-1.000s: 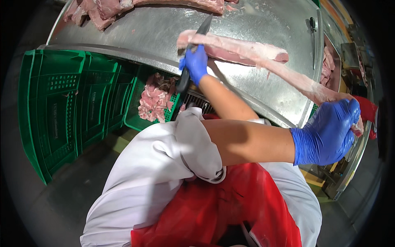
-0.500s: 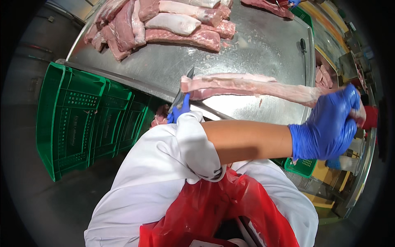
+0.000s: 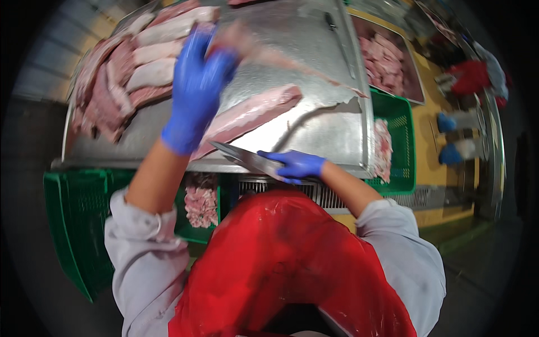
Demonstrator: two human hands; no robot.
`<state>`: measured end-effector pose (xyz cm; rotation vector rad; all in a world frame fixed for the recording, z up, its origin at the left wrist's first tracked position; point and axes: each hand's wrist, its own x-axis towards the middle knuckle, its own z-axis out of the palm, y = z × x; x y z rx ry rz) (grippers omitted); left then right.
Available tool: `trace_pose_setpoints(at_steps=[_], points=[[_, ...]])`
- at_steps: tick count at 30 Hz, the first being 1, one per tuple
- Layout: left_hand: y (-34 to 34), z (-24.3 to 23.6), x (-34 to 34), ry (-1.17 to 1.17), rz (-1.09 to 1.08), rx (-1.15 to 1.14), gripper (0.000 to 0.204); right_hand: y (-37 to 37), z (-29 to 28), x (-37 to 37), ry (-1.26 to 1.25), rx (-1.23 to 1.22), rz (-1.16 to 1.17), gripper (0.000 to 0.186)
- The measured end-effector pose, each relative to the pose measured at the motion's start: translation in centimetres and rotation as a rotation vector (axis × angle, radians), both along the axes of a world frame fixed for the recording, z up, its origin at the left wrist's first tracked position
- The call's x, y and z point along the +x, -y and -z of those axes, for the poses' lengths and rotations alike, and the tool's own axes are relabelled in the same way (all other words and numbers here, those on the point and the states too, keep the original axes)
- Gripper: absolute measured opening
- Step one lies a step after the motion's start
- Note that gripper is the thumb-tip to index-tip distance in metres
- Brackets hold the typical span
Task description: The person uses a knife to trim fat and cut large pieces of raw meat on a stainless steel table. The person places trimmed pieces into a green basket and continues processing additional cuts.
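My left hand [image 3: 197, 92], in a blue glove, is raised over the steel table and gripping one end of a long strip of meat trimming [image 3: 272, 58]. Motion blurs the strip; its thin tail trails toward the table's right side. Below it a pale pink loin of meat [image 3: 252, 114] lies slantwise on the table, its near end partly behind my left wrist. By the front edge my right hand [image 3: 297, 166], also gloved, is closed round a knife [image 3: 238, 155]. The blade points left, close to the loin; the handle is mostly hidden in my fingers.
Several meat slabs [image 3: 149, 67] are piled at the far left. A sharpening rod [image 3: 339, 42] lies at the table's right side. Green crates [image 3: 404, 143] with trimmings stand right and below the front edge; a tray of meat pieces [image 3: 382, 62] sits beyond. Another person [image 3: 471, 76] is far right.
My left hand has swung from the far right over to the left, carrying the strip off the loin. My right hand with the knife now sits right of it, my arms no longer crossed.
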<state>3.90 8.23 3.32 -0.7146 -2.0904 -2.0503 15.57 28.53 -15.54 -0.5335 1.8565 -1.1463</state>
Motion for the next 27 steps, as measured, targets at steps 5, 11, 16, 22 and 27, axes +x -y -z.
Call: trace_pose_setpoints(at_steps=[5,11,16,22,27], points=[[10.5,22.4,7.7,0.424,0.123,-1.067,0.024,-17.8,0.2,12.8,0.320,-0.027,0.668,0.080],[-11.6,26.4,4.8,-0.268,0.287,-0.789,0.035,-17.8,4.9,11.8,0.051,0.061,1.338,0.080],[-26.4,31.4,1.9,-0.356,0.195,-1.066,0.024,-15.3,7.6,8.2,-0.058,0.222,1.305,0.083],[-28.1,32.7,2.1,-0.134,0.336,-1.216,0.024,-16.2,10.1,4.0,-0.275,0.745,1.015,0.080],[-27.4,29.8,0.0,0.054,0.518,-1.255,0.035,-19.1,10.5,-2.5,-0.271,0.665,1.009,0.076]])
